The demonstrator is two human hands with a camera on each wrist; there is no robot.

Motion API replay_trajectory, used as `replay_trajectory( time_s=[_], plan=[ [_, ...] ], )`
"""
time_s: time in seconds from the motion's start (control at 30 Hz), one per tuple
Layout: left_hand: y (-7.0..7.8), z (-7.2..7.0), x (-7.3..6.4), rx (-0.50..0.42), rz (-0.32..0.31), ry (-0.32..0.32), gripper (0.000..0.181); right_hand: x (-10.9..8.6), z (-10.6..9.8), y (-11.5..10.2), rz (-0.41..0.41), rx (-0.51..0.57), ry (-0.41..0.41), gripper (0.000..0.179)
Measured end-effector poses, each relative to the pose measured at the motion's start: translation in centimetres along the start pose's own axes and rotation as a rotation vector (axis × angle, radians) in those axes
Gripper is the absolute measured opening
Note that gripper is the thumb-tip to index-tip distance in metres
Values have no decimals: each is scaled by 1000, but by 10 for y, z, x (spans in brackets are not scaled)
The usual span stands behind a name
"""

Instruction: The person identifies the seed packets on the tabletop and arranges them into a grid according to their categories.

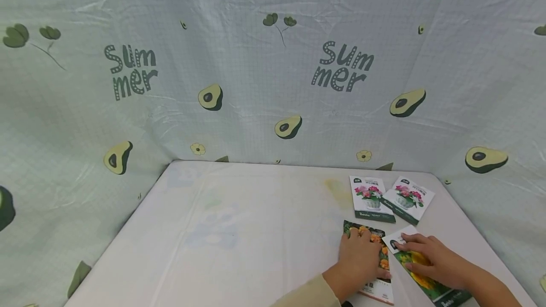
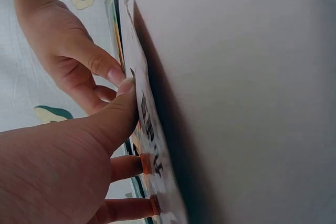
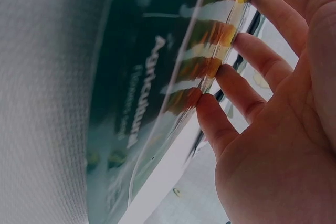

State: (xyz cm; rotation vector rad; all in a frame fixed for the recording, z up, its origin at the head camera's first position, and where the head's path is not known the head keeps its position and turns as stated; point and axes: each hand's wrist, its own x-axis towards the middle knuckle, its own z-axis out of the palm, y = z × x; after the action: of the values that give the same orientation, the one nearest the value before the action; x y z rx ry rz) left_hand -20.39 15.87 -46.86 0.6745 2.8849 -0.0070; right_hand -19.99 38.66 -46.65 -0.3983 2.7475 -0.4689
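In the head view my left hand (image 1: 359, 256) rests on a seed packet with orange flowers (image 1: 384, 264), at the right of the table. Its fingertips and thumb press on the printed face, as the left wrist view shows on the packet (image 2: 152, 145). Beside it, my right hand (image 1: 439, 259) lies over a seed packet with yellow flowers (image 1: 420, 276), which sits at a slant. Close up, the right fingertips touch the glossy face of the yellow-flower packet (image 3: 142, 77). Parts of both packets are hidden beneath the hands.
Farther back lie two white seed packets with pink flowers, one upright to the view (image 1: 372, 199) and one turned (image 1: 408, 199), their edges meeting. A white cloth covers the table (image 1: 239, 231). A patterned sheet (image 1: 256, 60) hangs around its back and sides.
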Motion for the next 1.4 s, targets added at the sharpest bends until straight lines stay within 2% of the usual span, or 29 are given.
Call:
replay_trajectory(
  time_s=[0.5,1.03,1.4],
  plan=[
    [-6,1,-7,-18,-8,-22,68,1,4,3,0,3,-1,58],
    [-12,5,-10,-25,-21,-1,65,2,5,5,1,-3,-1,58],
    [-20,6,-14,-33,2,0,64,1,3,3,10,10,-2,57]
  ],
)
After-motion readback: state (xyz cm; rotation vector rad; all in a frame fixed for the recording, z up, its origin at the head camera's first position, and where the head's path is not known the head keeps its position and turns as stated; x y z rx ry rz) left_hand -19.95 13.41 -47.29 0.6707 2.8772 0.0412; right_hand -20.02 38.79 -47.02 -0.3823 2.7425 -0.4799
